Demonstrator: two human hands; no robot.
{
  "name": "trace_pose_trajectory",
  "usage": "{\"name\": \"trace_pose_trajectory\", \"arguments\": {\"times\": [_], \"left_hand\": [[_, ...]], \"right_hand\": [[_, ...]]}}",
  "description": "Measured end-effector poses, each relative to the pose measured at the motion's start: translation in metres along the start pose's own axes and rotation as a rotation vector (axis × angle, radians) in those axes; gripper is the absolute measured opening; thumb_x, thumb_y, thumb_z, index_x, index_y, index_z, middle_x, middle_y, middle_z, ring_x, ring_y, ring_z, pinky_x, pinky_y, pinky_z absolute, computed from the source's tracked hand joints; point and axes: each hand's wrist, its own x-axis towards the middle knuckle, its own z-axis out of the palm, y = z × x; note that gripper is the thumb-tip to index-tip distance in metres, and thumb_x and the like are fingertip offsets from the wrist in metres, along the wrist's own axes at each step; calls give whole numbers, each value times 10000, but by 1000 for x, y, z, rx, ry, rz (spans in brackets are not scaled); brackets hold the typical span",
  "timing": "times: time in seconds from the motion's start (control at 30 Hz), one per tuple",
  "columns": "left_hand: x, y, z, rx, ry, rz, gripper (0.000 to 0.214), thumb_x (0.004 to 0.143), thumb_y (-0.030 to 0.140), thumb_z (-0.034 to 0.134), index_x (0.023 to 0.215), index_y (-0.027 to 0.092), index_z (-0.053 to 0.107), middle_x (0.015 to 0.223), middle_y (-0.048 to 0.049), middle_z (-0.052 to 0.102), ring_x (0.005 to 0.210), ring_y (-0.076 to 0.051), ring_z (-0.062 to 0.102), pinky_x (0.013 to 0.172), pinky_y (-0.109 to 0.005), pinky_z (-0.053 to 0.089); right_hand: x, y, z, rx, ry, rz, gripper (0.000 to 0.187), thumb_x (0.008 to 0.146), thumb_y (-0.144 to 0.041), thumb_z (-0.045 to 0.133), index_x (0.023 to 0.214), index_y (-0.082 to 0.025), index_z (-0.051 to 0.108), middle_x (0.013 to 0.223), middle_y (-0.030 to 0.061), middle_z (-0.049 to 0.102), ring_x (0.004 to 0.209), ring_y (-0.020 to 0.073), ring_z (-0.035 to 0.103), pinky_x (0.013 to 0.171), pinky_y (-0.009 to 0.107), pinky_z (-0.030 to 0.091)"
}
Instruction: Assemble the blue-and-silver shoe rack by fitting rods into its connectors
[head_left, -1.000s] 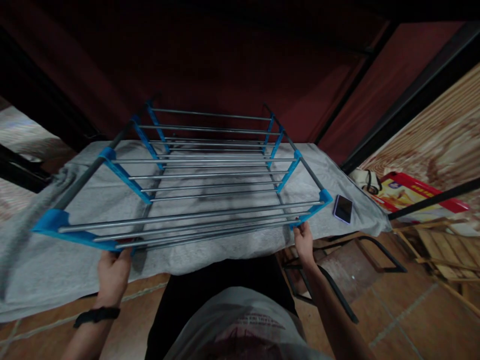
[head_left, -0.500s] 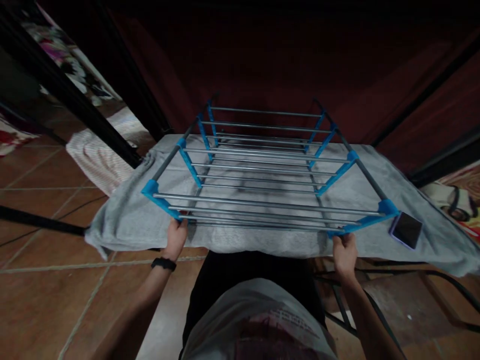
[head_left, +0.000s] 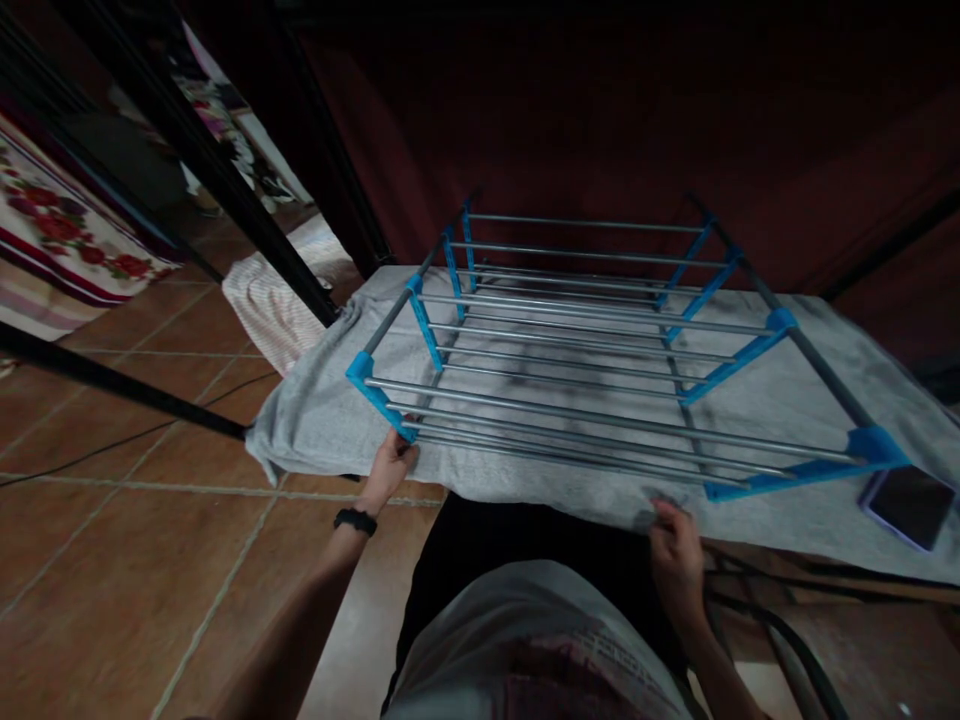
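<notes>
A shoe rack (head_left: 570, 408) of grey metal tubes with blue plastic brackets lies on a grey cloth (head_left: 315, 420). My left hand (head_left: 391, 465), with a dark band on the wrist, is closed on the rack's near-left blue bracket (head_left: 379, 400). My right hand (head_left: 677, 550) is off the rack, at the front edge of the cloth. Its fingers are curled and I see nothing in them. The near-right blue bracket (head_left: 802, 470) is just beyond that hand, touched by neither hand.
A phone (head_left: 909, 505) lies on the cloth by the rack's right corner. Dark metal bars (head_left: 120, 385) stand at the left over a tiled floor (head_left: 135, 540). A striped cloth (head_left: 277, 300) and a floral cloth (head_left: 60, 230) are further left. A dark red surface rises behind the rack.
My right hand has let go of the rack's near-right bracket and drawn back toward me. My left hand keeps its hold. The view has turned, so the scene sits further right.
</notes>
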Motion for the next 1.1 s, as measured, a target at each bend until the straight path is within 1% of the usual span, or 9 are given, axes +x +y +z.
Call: {"name": "trace_pose_trajectory", "arguments": {"times": [0.07, 0.13, 0.23, 0.37, 0.5, 0.67, 0.83, 0.97, 1.1], "left_hand": [[3, -4, 3, 38, 34, -17, 507, 654, 300, 636, 1145, 175, 614, 1095, -105, 715, 988, -252, 669, 970, -430, 505], [6, -7, 5, 58, 63, -28, 487, 642, 297, 642, 1114, 178, 620, 1020, -94, 724, 929, -255, 673, 918, -427, 524], [10, -10, 7, 79, 100, -35, 433, 632, 296, 649, 1049, 183, 629, 938, -80, 727, 886, -261, 671, 885, -429, 531], [12, -11, 9, 95, 135, -39, 378, 629, 275, 645, 995, 183, 637, 899, -73, 725, 868, -259, 670, 881, -422, 528], [13, -11, 11, 109, 156, -44, 359, 631, 242, 638, 983, 174, 638, 873, -65, 716, 819, -241, 672, 843, -396, 536], [12, -8, 12, 120, 165, -49, 338, 638, 231, 632, 972, 178, 643, 912, -75, 724, 849, -242, 678, 862, -394, 533], [11, -6, 13, 135, 174, -61, 303, 651, 266, 645, 942, 180, 645, 920, -86, 732, 859, -252, 670, 865, -398, 532], [12, -6, 14, 142, 176, -59, 322, 655, 261, 623, 961, 167, 649, 974, -99, 739, 919, -263, 672, 920, -416, 520], [14, -6, 15, 152, 176, -57, 341, 641, 225, 589, 968, 155, 651, 1016, -97, 743, 984, -265, 672, 967, -421, 509]], "right_hand": [[-2, -21, 25, -127, -203, -264, 336, 926, -238, 421, 1195, -212, 621, 1196, 116, 630, 1141, 272, 580, 978, 496, 473], [8, -43, 51, -243, -305, -456, 388, 954, -202, 392, 1282, -207, 599, 1261, 124, 624, 1178, 269, 568, 995, 482, 467], [27, -67, 83, -425, -374, -584, 411, 965, -180, 412, 1344, -200, 569, 1252, 126, 637, 1161, 269, 568, 1007, 471, 452], [42, -74, 105, -577, -392, -616, 363, 962, -153, 418, 1260, -221, 614, 1195, 113, 664, 1105, 254, 594, 981, 417, 462], [45, -66, 112, -575, -392, -603, 298, 977, -174, 394, 1142, -166, 642, 1180, 148, 682, 1107, 268, 625, 967, 424, 492], [48, -57, 116, -523, -409, -618, 308, 1003, -243, 360, 1151, -187, 623, 1151, 140, 696, 1082, 261, 653, 951, 436, 527], [54, -55, 114, -497, -459, -619, 295, 1004, -238, 367, 1142, -189, 623, 1114, 126, 702, 1012, 248, 675, 897, 406, 543], [55, -55, 112, -473, -510, -612, 288, 1011, -237, 380, 1167, -193, 619, 1169, 120, 693, 1078, 251, 654, 953, 399, 518], [54, -54, 111, -470, -553, -584, 307, 1015, -208, 367, 1172, -190, 630, 1180, 121, 699, 1068, 250, 662, 954, 386, 510]]}}
